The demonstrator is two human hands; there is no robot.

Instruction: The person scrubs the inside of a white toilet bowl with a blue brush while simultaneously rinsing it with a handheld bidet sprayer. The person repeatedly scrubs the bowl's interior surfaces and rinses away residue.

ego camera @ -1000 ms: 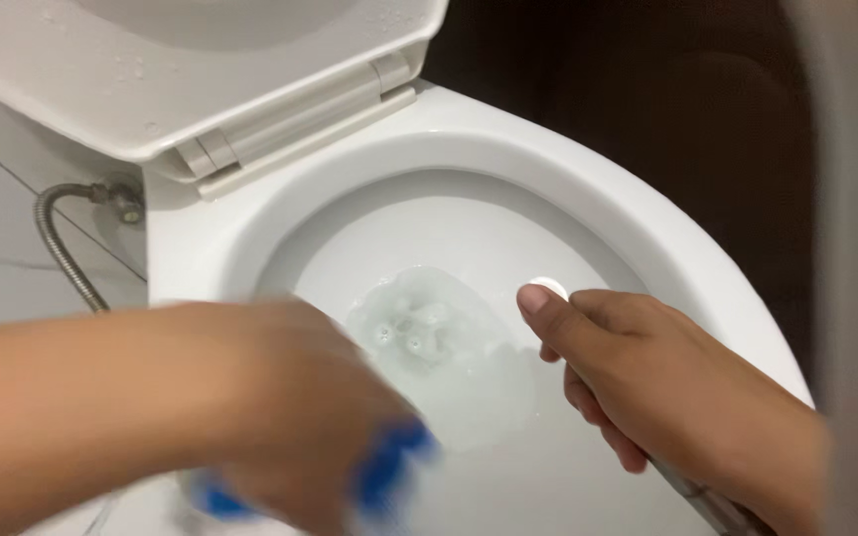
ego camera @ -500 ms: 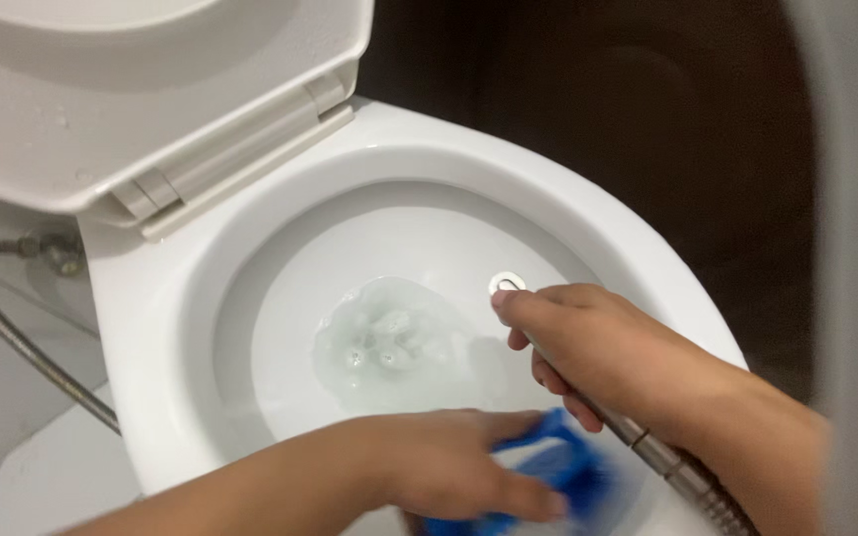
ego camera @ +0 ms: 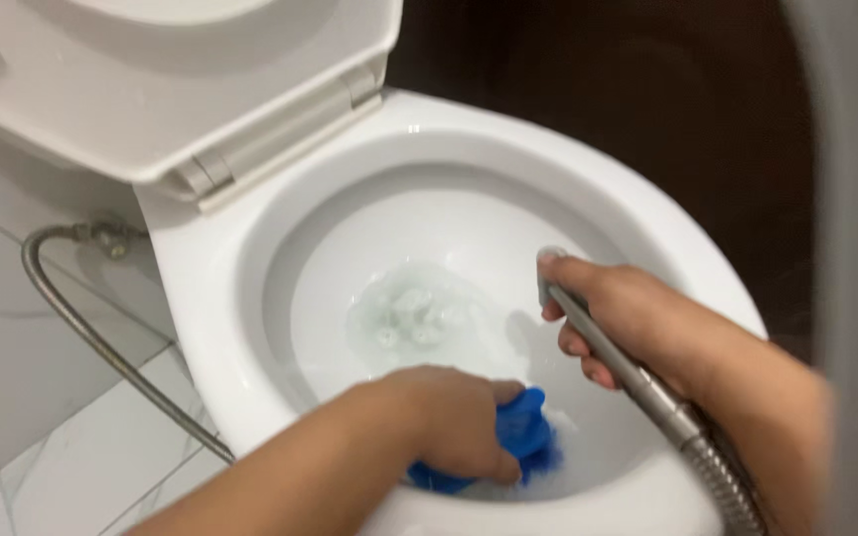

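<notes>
The left hand (ego camera: pixel 449 417) is closed on a blue scrubber (ego camera: pixel 528 432), pressing it against the inner wall of the toilet bowl (ego camera: pixel 250 328) at its near edge. The right hand (ego camera: pixel 638 323) is wrapped around a metal sprayer (ego camera: pixel 608 347), its head over the bowl's right side, near the water (ego camera: pixel 414 318). The lid (ego camera: pixel 201 89) stands raised at the far edge.
</notes>
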